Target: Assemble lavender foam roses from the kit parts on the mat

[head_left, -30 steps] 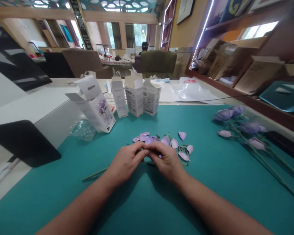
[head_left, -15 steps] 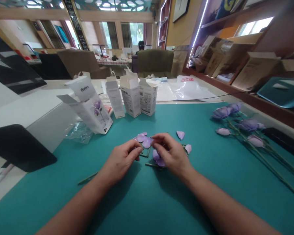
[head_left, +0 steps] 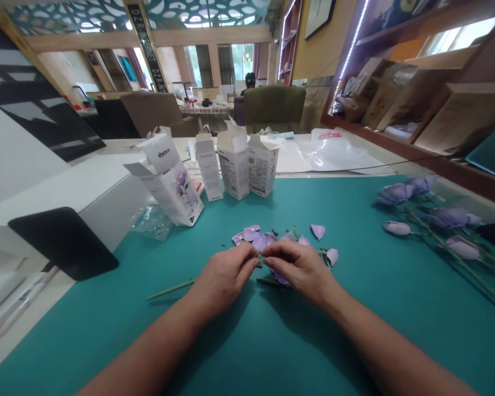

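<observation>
on the green tabletop (head_left: 239, 341), observed left hand (head_left: 224, 273) and right hand (head_left: 309, 269) nearly meeting tip to tip, after standing further apart half a second ago. found both in a near-closed pinch, with a green piece (head_left: 260, 258) showing between; cannot tell whether gripped by either or lying behind. noted loose purple petals (head_left: 260, 241) just beyond, purple flower part (head_left: 281, 277) partly under the right hand, green stem (head_left: 171, 289) beside the left hand. judged a return to two-handed work.
</observation>
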`<control>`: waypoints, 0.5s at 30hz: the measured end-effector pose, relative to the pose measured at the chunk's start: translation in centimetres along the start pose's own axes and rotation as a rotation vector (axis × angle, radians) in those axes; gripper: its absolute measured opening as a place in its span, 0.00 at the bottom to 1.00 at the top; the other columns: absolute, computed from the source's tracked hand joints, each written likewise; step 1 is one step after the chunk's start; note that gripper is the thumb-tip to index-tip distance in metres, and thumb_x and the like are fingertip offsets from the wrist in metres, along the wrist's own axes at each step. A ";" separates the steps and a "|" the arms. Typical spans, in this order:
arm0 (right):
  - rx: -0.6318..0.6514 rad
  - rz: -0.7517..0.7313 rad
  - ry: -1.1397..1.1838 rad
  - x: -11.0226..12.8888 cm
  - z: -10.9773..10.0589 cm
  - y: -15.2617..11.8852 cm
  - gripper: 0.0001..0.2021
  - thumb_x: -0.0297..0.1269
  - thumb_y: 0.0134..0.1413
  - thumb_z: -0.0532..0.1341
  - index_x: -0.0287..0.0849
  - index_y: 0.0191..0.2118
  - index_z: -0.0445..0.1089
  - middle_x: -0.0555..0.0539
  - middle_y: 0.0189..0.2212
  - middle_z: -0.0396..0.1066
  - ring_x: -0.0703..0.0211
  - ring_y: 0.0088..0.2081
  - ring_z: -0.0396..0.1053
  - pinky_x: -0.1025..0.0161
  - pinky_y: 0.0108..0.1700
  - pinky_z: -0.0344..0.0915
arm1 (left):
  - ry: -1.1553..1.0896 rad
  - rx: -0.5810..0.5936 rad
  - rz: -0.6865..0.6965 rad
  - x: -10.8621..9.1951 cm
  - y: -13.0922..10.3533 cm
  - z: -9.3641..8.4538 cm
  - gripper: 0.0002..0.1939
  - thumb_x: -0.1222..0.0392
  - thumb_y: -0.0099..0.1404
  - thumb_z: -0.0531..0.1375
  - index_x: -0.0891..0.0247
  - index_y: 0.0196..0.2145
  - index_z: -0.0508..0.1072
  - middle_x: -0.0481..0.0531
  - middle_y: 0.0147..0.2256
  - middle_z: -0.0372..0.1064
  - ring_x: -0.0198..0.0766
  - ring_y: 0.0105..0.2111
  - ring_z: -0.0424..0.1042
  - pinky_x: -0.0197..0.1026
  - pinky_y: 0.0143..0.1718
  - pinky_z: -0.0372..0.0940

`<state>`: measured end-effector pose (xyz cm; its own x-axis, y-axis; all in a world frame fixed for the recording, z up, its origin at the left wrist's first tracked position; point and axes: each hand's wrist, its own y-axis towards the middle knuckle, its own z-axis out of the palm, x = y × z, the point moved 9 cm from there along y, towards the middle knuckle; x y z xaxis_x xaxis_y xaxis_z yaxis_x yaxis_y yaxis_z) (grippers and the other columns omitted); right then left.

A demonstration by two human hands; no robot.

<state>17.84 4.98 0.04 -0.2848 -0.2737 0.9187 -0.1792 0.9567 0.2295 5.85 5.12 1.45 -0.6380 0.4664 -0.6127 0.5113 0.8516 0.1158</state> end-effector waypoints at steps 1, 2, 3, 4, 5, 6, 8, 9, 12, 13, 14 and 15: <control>0.012 -0.001 -0.002 0.1 0.2 0.0 0.06 0.37 0.51 0.61 0.44 0.34 0.74 0.50 0.29 0.75 0.60 0.31 0.70 0.64 0.33 0.64 | 0.006 0.005 0.003 0.0 0.0 0.1 0.09 0.57 0.67 0.49 0.60 0.33 0.66 0.48 0.29 0.68 0.36 0.29 0.65 0.37 0.31 0.57; 0.016 -0.003 -0.010 0.2 0.3 0.0 0.06 0.37 0.52 0.61 0.44 0.34 0.74 0.50 0.28 0.74 0.61 0.30 0.69 0.64 0.32 0.63 | 0.010 0.007 0.005 -0.1 0.0 0.2 0.09 0.57 0.67 0.49 0.60 0.33 0.66 0.48 0.29 0.68 0.36 0.29 0.65 0.37 0.31 0.57; 0.010 -0.002 -0.022 0.4 0.0 0.0 0.06 0.37 0.52 0.60 0.44 0.34 0.74 0.50 0.28 0.74 0.61 0.30 0.69 0.64 0.32 0.63 | 0.013 0.004 0.007 -0.1 -0.1 0.1 0.09 0.57 0.67 0.49 0.60 0.33 0.66 0.48 0.29 0.68 0.36 0.29 0.65 0.37 0.31 0.57; -0.007 0.001 -0.035 0.4 -0.4 0.2 0.07 0.38 0.52 0.60 0.43 0.34 0.74 0.50 0.27 0.74 0.61 0.30 0.69 0.64 0.32 0.63 | 0.015 -0.001 0.006 -0.1 -0.1 0.0 0.09 0.57 0.67 0.49 0.60 0.33 0.65 0.47 0.29 0.68 0.36 0.29 0.65 0.37 0.31 0.57; -0.037 0.010 -0.046 0.4 -1.2 0.3 0.08 0.39 0.52 0.60 0.43 0.34 0.74 0.50 0.27 0.73 0.61 0.29 0.68 0.64 0.32 0.63 | 0.017 -0.010 0.004 0.0 0.0 -0.2 0.09 0.57 0.67 0.49 0.60 0.33 0.65 0.47 0.28 0.67 0.36 0.28 0.65 0.37 0.31 0.56; -0.076 0.023 -0.055 0.3 -2.1 0.5 0.08 0.40 0.52 0.60 0.42 0.33 0.74 0.49 0.27 0.73 0.60 0.29 0.68 0.64 0.32 0.63 | 0.019 -0.022 -0.002 0.1 0.0 -0.4 0.08 0.57 0.66 0.49 0.60 0.33 0.65 0.47 0.28 0.67 0.36 0.28 0.65 0.37 0.30 0.56; -0.169 0.053 -0.068 -0.1 -4.4 0.7 0.10 0.42 0.52 0.60 0.42 0.33 0.74 0.48 0.27 0.74 0.59 0.29 0.69 0.63 0.32 0.64 | 0.020 -0.042 -0.015 0.3 0.0 -0.9 0.08 0.57 0.66 0.49 0.60 0.33 0.65 0.46 0.27 0.66 0.36 0.27 0.64 0.37 0.29 0.56; -0.215 0.065 -0.079 -0.3 -5.7 0.8 0.11 0.43 0.52 0.60 0.41 0.33 0.74 0.48 0.27 0.74 0.59 0.29 0.69 0.62 0.32 0.64 | 0.019 -0.048 -0.021 0.4 0.0 -1.1 0.09 0.56 0.66 0.49 0.60 0.33 0.65 0.46 0.26 0.65 0.35 0.26 0.64 0.37 0.29 0.56; -0.297 0.093 -0.167 -0.8 -8.6 0.9 0.12 0.44 0.50 0.60 0.41 0.32 0.74 0.48 0.26 0.73 0.59 0.28 0.67 0.62 0.30 0.63 | 0.026 -0.059 -0.040 0.7 0.1 -1.5 0.09 0.55 0.66 0.49 0.61 0.34 0.65 0.45 0.25 0.64 0.35 0.25 0.63 0.37 0.28 0.55; -0.303 0.105 -0.215 -1.0 -9.3 0.9 0.12 0.44 0.49 0.60 0.41 0.32 0.74 0.48 0.25 0.73 0.60 0.27 0.66 0.62 0.30 0.62 | 0.031 -0.065 -0.051 0.8 0.2 -1.7 0.09 0.55 0.66 0.49 0.61 0.34 0.65 0.45 0.25 0.64 0.35 0.25 0.63 0.37 0.28 0.55; -0.302 0.114 -0.270 -1.1 -9.8 0.9 0.12 0.43 0.49 0.60 0.41 0.32 0.75 0.48 0.25 0.73 0.60 0.26 0.66 0.62 0.29 0.61 | 0.035 -0.071 -0.063 1.0 0.2 -1.8 0.10 0.55 0.66 0.49 0.61 0.34 0.65 0.46 0.25 0.65 0.35 0.25 0.63 0.37 0.29 0.55; -0.301 0.121 -0.329 -1.1 -10.2 0.9 0.11 0.43 0.49 0.60 0.42 0.32 0.75 0.48 0.25 0.73 0.60 0.26 0.66 0.62 0.29 0.60 | 0.039 -0.076 -0.075 1.2 0.2 -2.0 0.10 0.55 0.66 0.49 0.61 0.34 0.65 0.46 0.25 0.65 0.36 0.26 0.64 0.37 0.29 0.56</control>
<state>27.60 7.18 2.50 -0.5793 -0.1291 0.8048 0.1414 0.9565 0.2552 4.08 6.31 2.29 -0.6954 0.4084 -0.5912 0.4170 0.8994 0.1308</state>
